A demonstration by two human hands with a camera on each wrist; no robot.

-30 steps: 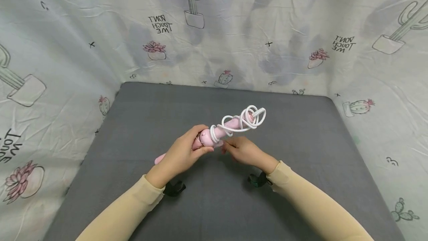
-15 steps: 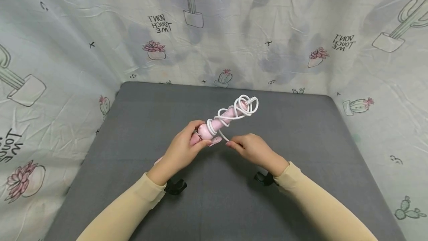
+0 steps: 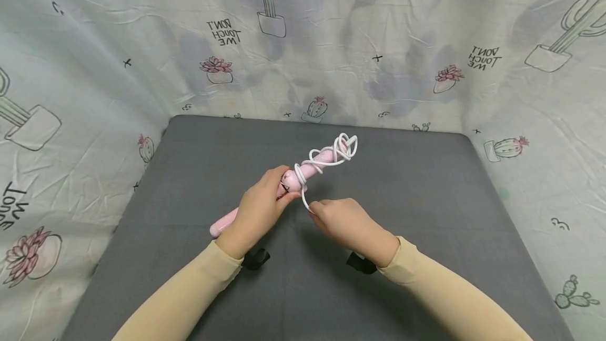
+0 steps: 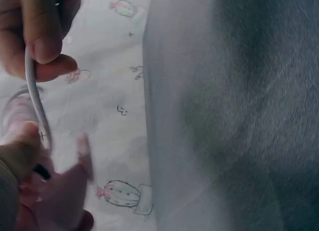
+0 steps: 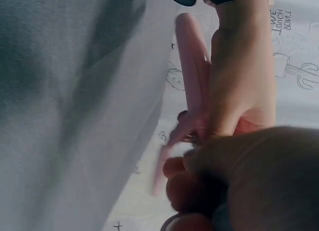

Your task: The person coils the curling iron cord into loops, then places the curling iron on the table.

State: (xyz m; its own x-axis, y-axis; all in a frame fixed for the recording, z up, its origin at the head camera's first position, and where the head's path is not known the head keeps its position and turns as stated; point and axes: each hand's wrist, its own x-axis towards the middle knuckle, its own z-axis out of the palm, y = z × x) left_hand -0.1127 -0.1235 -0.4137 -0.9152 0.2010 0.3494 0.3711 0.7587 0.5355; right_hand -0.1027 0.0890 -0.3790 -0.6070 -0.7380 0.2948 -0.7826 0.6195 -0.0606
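My left hand (image 3: 259,208) grips a pink curling iron (image 3: 290,181) around its middle, above the table. The barrel (image 3: 222,223) sticks out past the wrist at lower left, and the handle points away to the upper right. White cord (image 3: 326,163) is wound in loose loops about the handle. My right hand (image 3: 347,220) pinches a free stretch of this cord, just right of and below the left hand. In the left wrist view the cord (image 4: 34,89) runs from the right thumb down to the iron. The lever (image 5: 185,129) shows in the right wrist view.
A grey table (image 3: 416,183) lies beneath both hands. White cloth (image 3: 322,41) printed with cacti hangs behind it and at both sides. Black straps (image 3: 362,262) are at both wrists.
The right hand drew the cord out to the right, then came back left and nearer the body. The iron has shifted slightly left and away, and more of its barrel now shows.
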